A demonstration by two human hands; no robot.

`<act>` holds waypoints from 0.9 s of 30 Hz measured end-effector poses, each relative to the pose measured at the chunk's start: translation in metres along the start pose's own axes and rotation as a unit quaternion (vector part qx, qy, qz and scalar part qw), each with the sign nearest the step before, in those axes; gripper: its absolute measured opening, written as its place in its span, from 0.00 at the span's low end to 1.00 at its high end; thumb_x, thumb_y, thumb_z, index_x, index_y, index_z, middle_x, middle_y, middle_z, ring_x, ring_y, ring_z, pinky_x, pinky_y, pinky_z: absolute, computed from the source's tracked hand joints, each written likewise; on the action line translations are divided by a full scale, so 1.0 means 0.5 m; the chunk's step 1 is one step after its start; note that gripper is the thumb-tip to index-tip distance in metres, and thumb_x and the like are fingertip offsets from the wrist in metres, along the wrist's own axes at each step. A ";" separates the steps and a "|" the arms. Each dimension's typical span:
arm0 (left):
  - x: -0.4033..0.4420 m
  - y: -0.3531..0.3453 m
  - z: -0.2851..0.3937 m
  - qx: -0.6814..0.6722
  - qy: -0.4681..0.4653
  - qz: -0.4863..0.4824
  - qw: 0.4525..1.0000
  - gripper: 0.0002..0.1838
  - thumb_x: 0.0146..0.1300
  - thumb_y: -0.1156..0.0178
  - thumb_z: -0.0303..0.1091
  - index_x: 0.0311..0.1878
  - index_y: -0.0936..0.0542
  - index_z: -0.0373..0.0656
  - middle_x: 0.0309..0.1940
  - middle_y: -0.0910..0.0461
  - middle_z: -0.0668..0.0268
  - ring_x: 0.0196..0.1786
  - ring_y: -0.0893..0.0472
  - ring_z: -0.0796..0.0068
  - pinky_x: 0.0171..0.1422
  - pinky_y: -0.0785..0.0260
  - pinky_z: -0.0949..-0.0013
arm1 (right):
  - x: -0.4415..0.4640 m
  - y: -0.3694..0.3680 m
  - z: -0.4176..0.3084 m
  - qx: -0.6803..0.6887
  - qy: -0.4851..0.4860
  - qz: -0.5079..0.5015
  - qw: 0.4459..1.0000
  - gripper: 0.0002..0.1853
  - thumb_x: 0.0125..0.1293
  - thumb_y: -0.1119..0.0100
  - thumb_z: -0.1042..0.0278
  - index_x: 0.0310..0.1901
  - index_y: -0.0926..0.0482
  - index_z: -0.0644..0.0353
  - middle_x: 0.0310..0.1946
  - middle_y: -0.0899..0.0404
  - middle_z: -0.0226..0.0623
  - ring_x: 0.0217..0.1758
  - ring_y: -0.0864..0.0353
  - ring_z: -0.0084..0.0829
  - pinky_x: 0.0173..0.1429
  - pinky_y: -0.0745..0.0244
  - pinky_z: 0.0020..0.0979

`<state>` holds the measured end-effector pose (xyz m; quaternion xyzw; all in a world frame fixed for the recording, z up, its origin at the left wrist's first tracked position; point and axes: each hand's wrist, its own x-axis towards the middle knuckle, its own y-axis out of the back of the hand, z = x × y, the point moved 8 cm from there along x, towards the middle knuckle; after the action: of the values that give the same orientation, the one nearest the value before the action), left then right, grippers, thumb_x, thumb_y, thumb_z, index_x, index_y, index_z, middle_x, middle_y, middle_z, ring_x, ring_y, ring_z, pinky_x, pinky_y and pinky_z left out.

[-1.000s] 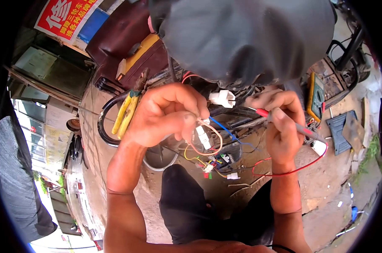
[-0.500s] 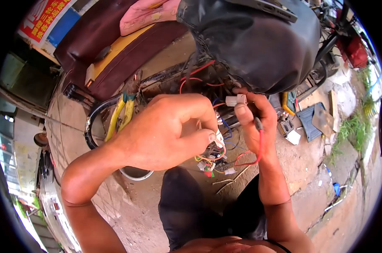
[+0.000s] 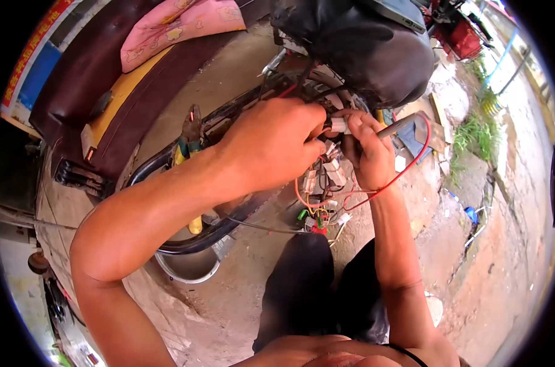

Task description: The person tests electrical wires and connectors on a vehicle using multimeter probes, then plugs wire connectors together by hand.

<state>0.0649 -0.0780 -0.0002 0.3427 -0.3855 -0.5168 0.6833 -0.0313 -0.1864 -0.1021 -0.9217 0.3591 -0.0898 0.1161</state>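
My right hand (image 3: 372, 147) is closed, with its thumb and fingers around a white plastic connector (image 3: 338, 125). A dark, probe-like stick (image 3: 395, 127) with a red lead (image 3: 427, 137) juts from between the same fingers. Close beside the connector's left end, my left hand (image 3: 280, 144) is closed in a pinch; what lies between its fingertips is hidden. Below both hands hangs a bundle of white connectors (image 3: 334, 173) and coloured wires. Lower down, a red plug (image 3: 318, 230) and a green one (image 3: 302, 215) dangle near my knees.
A black seat cover (image 3: 375, 61) bulges over the frame ahead. Yellow-handled cutters (image 3: 195, 225) lie partly behind my left forearm, near a black curved tube (image 3: 179, 246) and a metal bowl (image 3: 192, 269). A maroon sofa (image 3: 63, 104) with a pink cloth (image 3: 179, 33) stands at left.
My left hand has moved up from the hanging wires to the connector in my right hand. The probe-like stick now points out to the right, its red lead looping wider. The view has shifted.
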 end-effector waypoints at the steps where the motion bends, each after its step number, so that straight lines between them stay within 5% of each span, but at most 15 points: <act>1: -0.005 -0.009 -0.006 -0.003 0.005 -0.009 1.000 0.10 0.57 0.32 0.32 0.35 0.20 0.36 0.30 0.17 0.53 0.36 0.15 0.53 0.41 0.25 0.56 | -0.007 -0.001 0.000 -0.005 0.004 -0.011 1.000 0.17 0.76 0.50 0.61 0.51 0.19 0.67 0.23 0.23 0.26 0.19 0.38 0.15 0.25 0.45 0.21; 6: -0.017 -0.017 -0.010 0.013 -0.025 0.018 0.999 0.10 0.57 0.32 0.33 0.33 0.20 0.37 0.29 0.17 0.52 0.35 0.16 0.50 0.40 0.26 0.53 | -0.037 -0.005 -0.003 -0.035 0.003 -0.040 0.999 0.17 0.78 0.51 0.61 0.54 0.21 0.65 0.18 0.34 0.21 0.19 0.39 0.15 0.26 0.47 0.22; 16: -0.017 -0.031 -0.019 0.009 -0.008 -0.016 1.000 0.10 0.59 0.35 0.35 0.31 0.20 0.37 0.28 0.18 0.50 0.35 0.17 0.47 0.40 0.27 0.51 | -0.051 0.000 -0.012 -0.067 0.012 -0.069 0.995 0.15 0.80 0.50 0.61 0.57 0.22 0.63 0.22 0.31 0.21 0.21 0.39 0.14 0.26 0.45 0.21; 20: -0.018 -0.011 -0.011 0.008 0.004 -0.025 1.000 0.09 0.60 0.37 0.33 0.31 0.20 0.36 0.27 0.19 0.48 0.33 0.18 0.45 0.38 0.27 0.52 | -0.057 -0.010 -0.026 -0.137 0.023 -0.013 0.990 0.14 0.80 0.48 0.63 0.57 0.22 0.62 0.32 0.24 0.24 0.24 0.35 0.14 0.28 0.40 0.20; 22: -0.031 0.000 -0.002 -0.025 0.023 -0.060 0.998 0.10 0.61 0.38 0.33 0.31 0.20 0.35 0.25 0.19 0.49 0.30 0.17 0.49 0.37 0.27 0.54 | -0.039 0.014 -0.024 -0.102 0.031 0.048 0.993 0.14 0.80 0.50 0.62 0.55 0.21 0.63 0.35 0.19 0.30 0.23 0.34 0.14 0.28 0.39 0.20; 27: -0.051 0.000 0.020 -0.094 0.054 -0.107 0.988 0.11 0.63 0.38 0.33 0.33 0.20 0.33 0.24 0.19 0.50 0.28 0.18 0.54 0.36 0.27 0.57 | 0.004 0.077 0.018 0.141 -0.028 -0.011 0.990 0.15 0.77 0.50 0.68 0.57 0.23 0.66 0.41 0.15 0.43 0.23 0.37 0.16 0.29 0.39 0.21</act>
<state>0.0519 -0.0538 -0.0001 0.3434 -0.2592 -0.6015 0.6731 -0.0522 -0.2139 -0.1211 -0.9021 0.3294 -0.1147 0.2540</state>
